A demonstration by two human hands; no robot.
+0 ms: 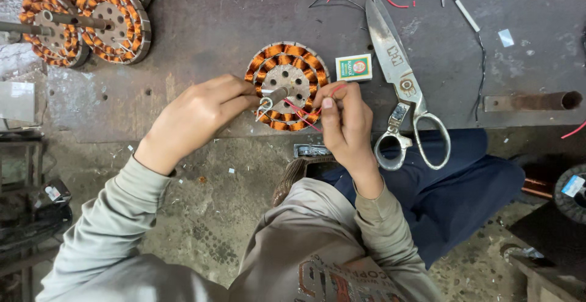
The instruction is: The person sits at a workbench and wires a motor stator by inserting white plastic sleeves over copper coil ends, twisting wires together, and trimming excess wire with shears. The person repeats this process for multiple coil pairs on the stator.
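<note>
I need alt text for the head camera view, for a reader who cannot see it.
Seen from above, a person's left hand steadies a copper-wound stator on a worn metal workbench while the right hand pinches its red wires. Large scissors and a small matchbox lie right beside it; more stators sit top left.

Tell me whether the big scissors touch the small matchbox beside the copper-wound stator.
Apart. The head view shows bare bench between the scissors and the matchbox.

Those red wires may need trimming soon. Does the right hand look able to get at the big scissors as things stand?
Probably yes. The scissors lie just beside the right hand on the bench, handles toward the person, with nothing between them. The hand is pinching red wires, though.
</note>
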